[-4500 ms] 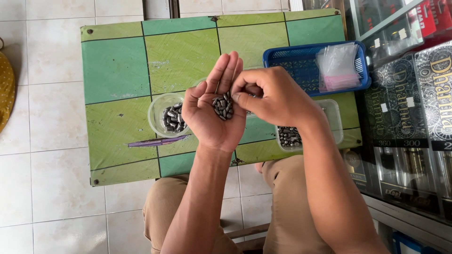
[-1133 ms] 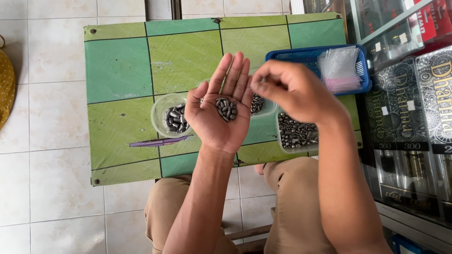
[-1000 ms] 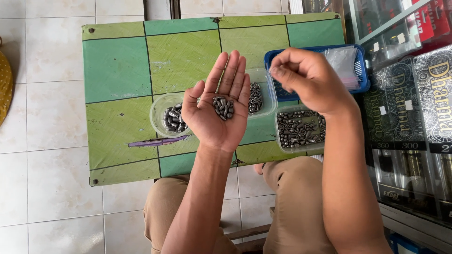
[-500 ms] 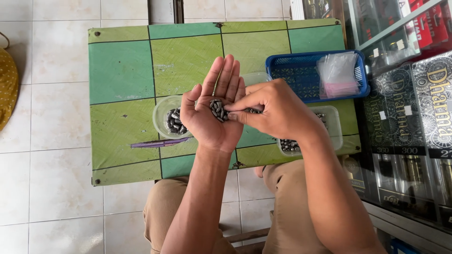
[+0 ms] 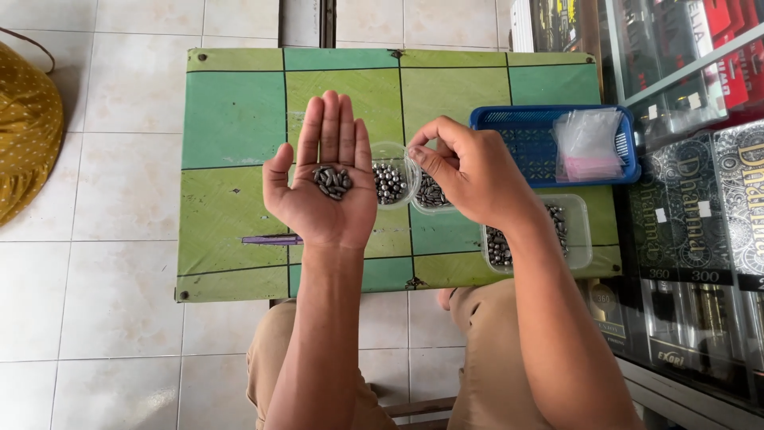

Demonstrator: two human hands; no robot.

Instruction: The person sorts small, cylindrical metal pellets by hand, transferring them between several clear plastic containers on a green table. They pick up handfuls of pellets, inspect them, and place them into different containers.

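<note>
Now the left hand [image 5: 325,185] lies flat and open, palm up, above the green tiled table [image 5: 231,119], with a small heap of dark grey oval metal pellets [image 5: 332,181] on the palm. The right hand [image 5: 469,171] has its fingers pinched together over two small clear plastic cups [image 5: 407,185] holding similar pellets; whether it grips one, I cannot tell.

Green-checked table [image 5: 239,119] seen; on it, blue basket [image 5: 525,147], dark grey pellets [image 5: 333,181], purple pen [image 5: 270,239]; yellow dotted bag [image 5: 28,135] beside it.
</note>
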